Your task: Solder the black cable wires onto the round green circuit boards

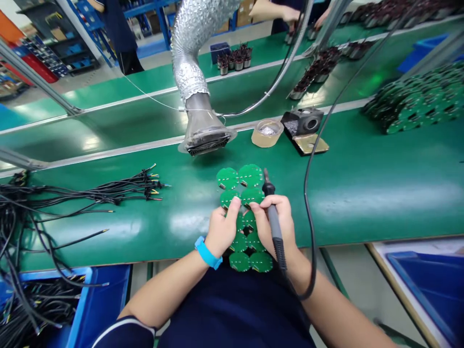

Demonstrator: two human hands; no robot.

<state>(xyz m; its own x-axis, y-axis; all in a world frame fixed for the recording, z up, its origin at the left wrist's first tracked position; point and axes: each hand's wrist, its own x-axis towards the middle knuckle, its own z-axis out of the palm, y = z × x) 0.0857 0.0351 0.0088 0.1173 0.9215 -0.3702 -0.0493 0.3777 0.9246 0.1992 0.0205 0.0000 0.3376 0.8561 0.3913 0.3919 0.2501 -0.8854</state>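
A: ok biggest to smallest, what's cut off or hidden?

B: The green bench [362, 193] runs out of frame both sides. The black cables [90, 192] trail off the left edge, and the foil duct [192, 53] gets chopped at the top. Then the board panel [248, 220]: middle rows partly covered by hands. Can't tell if it's touching the bench or held just above.

A: which way's the panel lying?

B: Long axis runs from the dark shirt [232, 309] out toward the duct, far end leaning slightly left. Two round boards wide, near end out over the bench's front edge.

A: and the hands?

B: Left hand [224, 227] grips the panel's left side, thumb on top, other fingers mostly hidden. Right hand [277, 222] has the soldering iron [275, 226], tip pointing away from the shirt; its thumb and finger meet at the panel, exact contact too small to read.
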